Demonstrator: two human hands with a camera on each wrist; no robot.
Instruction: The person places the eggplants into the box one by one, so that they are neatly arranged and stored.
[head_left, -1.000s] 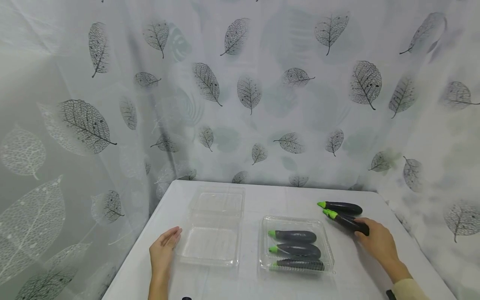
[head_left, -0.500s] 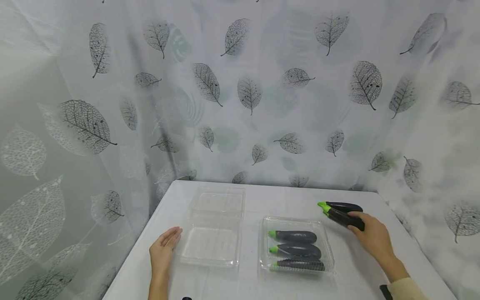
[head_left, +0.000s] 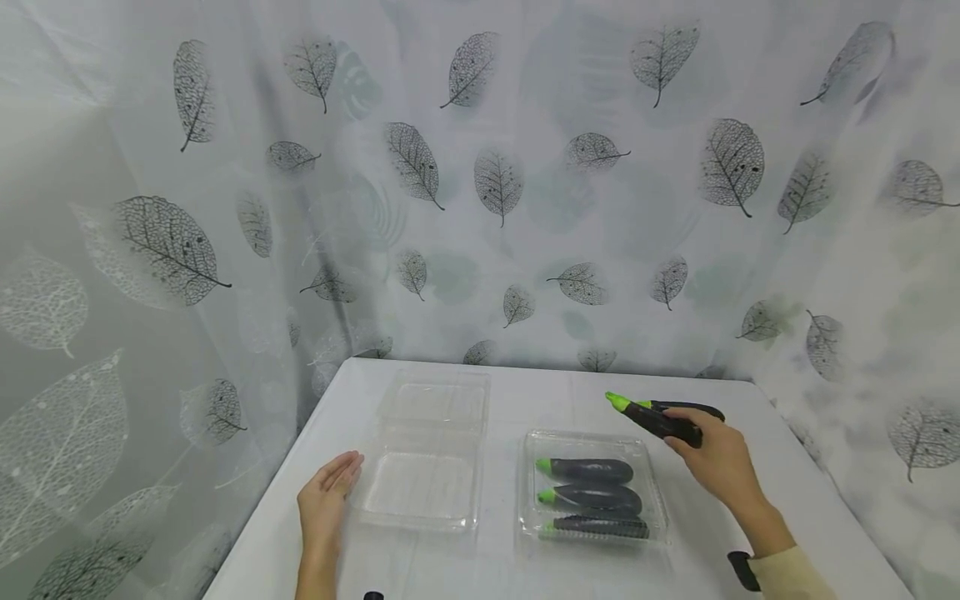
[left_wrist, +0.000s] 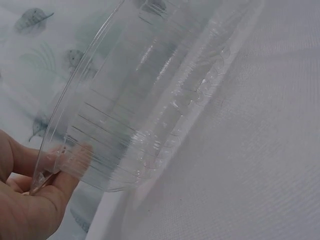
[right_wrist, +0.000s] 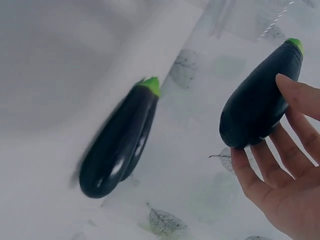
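White surface (head_left: 465,575): R hand (head_left: 714,456) grips eggplant (head_left: 660,423), stem far-L; filled box (head_left: 588,440) w/ 3 eggplants (head_left: 596,498) nearer wearer, to L. L hand (head_left: 326,493), fingers relaxed, at 2nd box (head_left: 423,485).

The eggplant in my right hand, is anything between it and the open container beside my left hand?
Yes, the filled container sits between the held eggplant and the open container; a path over or just behind it looks free.

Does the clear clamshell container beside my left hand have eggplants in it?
No, the clamshell container shows only bare plastic inside, while three eggplants lie in the other container.
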